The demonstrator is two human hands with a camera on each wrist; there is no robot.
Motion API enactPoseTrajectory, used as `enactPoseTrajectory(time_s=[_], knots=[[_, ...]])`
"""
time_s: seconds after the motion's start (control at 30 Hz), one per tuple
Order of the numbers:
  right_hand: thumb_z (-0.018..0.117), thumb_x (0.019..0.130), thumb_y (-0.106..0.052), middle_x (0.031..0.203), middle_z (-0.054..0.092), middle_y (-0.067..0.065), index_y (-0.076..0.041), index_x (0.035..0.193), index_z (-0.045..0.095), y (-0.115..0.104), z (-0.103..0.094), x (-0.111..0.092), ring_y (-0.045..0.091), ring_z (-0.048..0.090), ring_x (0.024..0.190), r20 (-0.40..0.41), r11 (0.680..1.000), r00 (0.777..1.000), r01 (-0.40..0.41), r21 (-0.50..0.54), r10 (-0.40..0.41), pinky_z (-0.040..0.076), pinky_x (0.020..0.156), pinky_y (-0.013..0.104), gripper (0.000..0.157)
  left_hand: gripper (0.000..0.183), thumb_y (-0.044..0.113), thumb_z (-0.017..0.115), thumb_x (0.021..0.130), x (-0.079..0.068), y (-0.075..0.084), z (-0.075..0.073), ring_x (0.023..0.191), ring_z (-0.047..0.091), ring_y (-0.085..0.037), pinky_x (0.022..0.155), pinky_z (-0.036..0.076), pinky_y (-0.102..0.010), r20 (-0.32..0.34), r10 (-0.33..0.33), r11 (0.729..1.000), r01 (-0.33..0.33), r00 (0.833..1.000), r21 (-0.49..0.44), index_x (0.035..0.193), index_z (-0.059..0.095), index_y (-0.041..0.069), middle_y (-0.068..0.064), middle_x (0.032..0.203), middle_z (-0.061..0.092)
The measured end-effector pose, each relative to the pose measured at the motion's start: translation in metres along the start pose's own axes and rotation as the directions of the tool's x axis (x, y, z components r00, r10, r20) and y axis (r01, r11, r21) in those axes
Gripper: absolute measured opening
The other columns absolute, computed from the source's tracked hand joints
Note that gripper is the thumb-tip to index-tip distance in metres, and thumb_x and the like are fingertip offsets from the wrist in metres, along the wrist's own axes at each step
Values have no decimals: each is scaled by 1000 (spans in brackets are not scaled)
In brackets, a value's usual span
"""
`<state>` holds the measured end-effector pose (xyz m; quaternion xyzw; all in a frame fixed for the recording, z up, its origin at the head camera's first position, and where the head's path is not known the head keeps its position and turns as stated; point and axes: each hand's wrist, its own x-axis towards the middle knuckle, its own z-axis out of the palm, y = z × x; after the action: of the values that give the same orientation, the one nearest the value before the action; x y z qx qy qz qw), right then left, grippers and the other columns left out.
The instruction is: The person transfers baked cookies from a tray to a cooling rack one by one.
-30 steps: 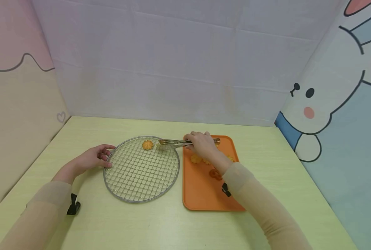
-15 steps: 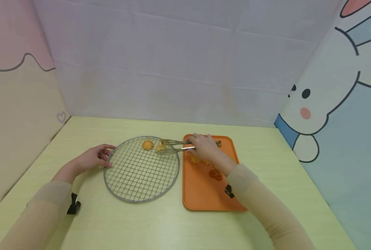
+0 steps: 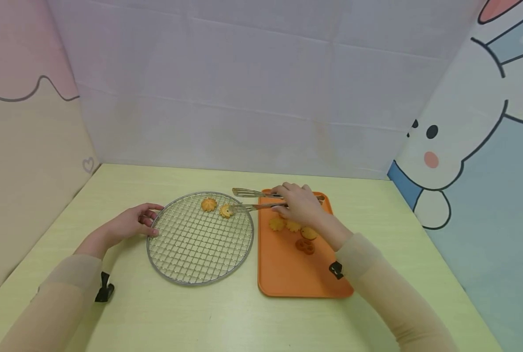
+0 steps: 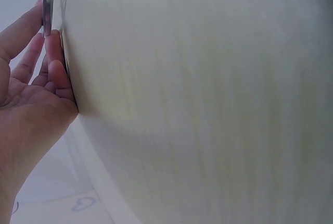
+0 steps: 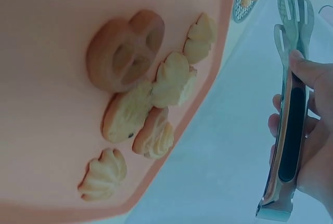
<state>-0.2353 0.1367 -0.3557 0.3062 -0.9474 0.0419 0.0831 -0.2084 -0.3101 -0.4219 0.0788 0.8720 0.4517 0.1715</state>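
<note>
My left hand (image 3: 131, 226) pinches the left rim of a round wire rack (image 3: 253, 230). In the left wrist view the thumb and fingertips meet on either side of the rim (image 4: 48, 13). My right hand (image 3: 303, 205) grips metal tongs (image 3: 267, 206) with slotted tips, arms spread apart, nothing between them. One tip overlaps the edge of a ruffled yellow cookie (image 3: 225, 211) on the rack. Another flower-shaped cookie (image 3: 209, 204) lies just left of it. Right of the rack, an orange tray (image 3: 287, 276) holds several cookies and a brown pretzel-shaped cookie (image 3: 305, 246).
On the tray, round and ruffled cookies (image 5: 171, 78) cluster near one edge, partly overlapping, with one lying apart (image 5: 104, 174). A pale wooden table (image 3: 191, 318) carries everything. A white wall (image 3: 252, 98) stands behind, with printed panels on both sides.
The tongs have spread and let go of the second cookie, which now lies on the rack. The right hand has drawn back slightly rightward. The left hand stays put.
</note>
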Motion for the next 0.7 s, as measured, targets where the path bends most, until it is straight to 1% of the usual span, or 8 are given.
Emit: enactPoseTrajectory(time_s=[0.13,0.27,0.37,0.47,0.7], knots=[[64,89,-39,110,60,1,-18,125,58,3,-6,-6,21,58,93,-19,1000,1000,13,2,-13,41,75,41,42,76,18,77,78,-1,0,1,93,44,-21,74,41,-24,0,-4,1000,4,1000,2,141,36,3,-14,113,42],[62,90,-40,114,59,3,-17,126,56,6,-14,-12,22,57,98,-24,1000,1000,6,20,-5,40,80,43,44,76,18,77,79,-1,0,0,93,43,-21,74,41,-25,-4,-1,1000,1,1000,9,140,35,3,-14,112,41],[62,89,-40,112,60,4,-16,126,56,9,-21,-16,22,57,97,-39,999,999,4,35,-3,39,79,44,44,75,18,77,78,0,-1,0,93,44,-21,75,41,-24,-9,-6,1000,6,1000,15,140,36,4,-14,112,42],[64,88,-40,109,61,4,-16,123,57,11,-28,-22,21,57,94,-75,999,997,18,39,-15,40,77,43,42,76,18,77,78,2,-2,0,93,44,-21,76,41,-25,-10,-5,1000,5,1000,12,140,37,4,-14,112,42],[65,85,-40,105,62,2,-17,117,59,20,-37,-35,19,57,91,-145,999,989,43,14,-41,39,76,42,40,76,18,78,77,3,-4,-1,92,44,-20,76,41,-25,-10,-2,1000,2,1000,2,140,37,5,-14,111,41]])
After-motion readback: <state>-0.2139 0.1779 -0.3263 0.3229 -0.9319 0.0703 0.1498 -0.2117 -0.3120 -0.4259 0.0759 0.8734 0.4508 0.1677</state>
